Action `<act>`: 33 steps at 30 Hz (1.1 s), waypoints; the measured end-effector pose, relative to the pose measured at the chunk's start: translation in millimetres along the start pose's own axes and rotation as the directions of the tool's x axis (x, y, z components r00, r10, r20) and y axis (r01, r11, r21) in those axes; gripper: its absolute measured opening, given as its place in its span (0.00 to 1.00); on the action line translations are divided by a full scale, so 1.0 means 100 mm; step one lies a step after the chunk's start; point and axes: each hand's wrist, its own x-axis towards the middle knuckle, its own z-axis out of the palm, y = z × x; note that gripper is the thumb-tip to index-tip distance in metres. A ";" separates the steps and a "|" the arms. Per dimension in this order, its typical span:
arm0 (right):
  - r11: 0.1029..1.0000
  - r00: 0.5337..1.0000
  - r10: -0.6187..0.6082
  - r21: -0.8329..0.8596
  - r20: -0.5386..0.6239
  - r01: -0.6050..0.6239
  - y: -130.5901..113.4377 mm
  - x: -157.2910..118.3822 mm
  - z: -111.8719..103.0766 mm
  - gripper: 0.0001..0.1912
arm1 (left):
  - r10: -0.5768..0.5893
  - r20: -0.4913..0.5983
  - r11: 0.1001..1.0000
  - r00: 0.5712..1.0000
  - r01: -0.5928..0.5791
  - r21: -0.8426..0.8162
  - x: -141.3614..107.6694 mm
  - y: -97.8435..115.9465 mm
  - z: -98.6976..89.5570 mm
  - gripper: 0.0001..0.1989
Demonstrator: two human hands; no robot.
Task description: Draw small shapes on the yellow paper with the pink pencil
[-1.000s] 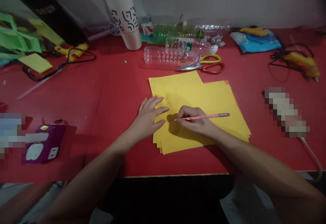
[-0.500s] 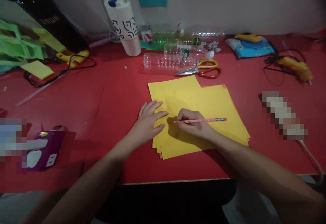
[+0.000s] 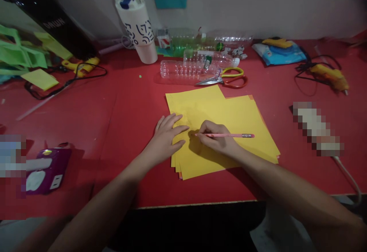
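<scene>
A loose stack of yellow paper sheets (image 3: 229, 118) lies on the red table, its edges fanned and an orange sheet peeking out at the upper right. My left hand (image 3: 168, 135) rests on the stack's left edge with its fingers spread. In a writing grip, my right hand (image 3: 218, 139) holds a pink pencil (image 3: 233, 135) over the middle of the top sheet. The pencil's eraser end points right and its tip points left, close to the paper; whether it touches I cannot tell. Faint smudges show near my left fingertips.
Behind the paper lie scissors (image 3: 223, 78) and several clear plastic bottles (image 3: 189, 69). A white tumbler (image 3: 139, 30) and a black bottle (image 3: 54, 18) stand at the back left. Yellow glue guns (image 3: 329, 76) with cords lie on both sides. A purple packet (image 3: 48, 169) sits left.
The pencil has tilted slightly, its tip a little higher in the picture. My left hand keeps its place on the paper. The whole view has shifted slightly.
</scene>
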 end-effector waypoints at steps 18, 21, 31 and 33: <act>0.999 0.999 -0.045 0.026 0.016 0.045 -0.04 0.02 -0.02 0.06 | -0.009 -0.003 1.000 1.000 0.009 0.008 0.00 0.01 0.00 0.18; 0.999 0.999 -0.043 0.021 0.023 0.042 -0.01 0.02 -0.01 0.05 | -0.002 -0.005 1.000 1.000 0.002 0.013 0.00 0.00 0.00 0.17; 0.999 0.999 -0.031 0.029 0.037 0.030 0.02 0.01 -0.01 0.06 | 0.004 -0.011 1.000 1.000 -0.004 0.004 0.00 -0.01 0.01 0.17; 0.999 0.999 -0.027 0.025 0.039 0.026 0.02 0.01 -0.01 0.06 | 0.002 -0.009 1.000 1.000 -0.002 0.001 0.00 -0.01 0.01 0.17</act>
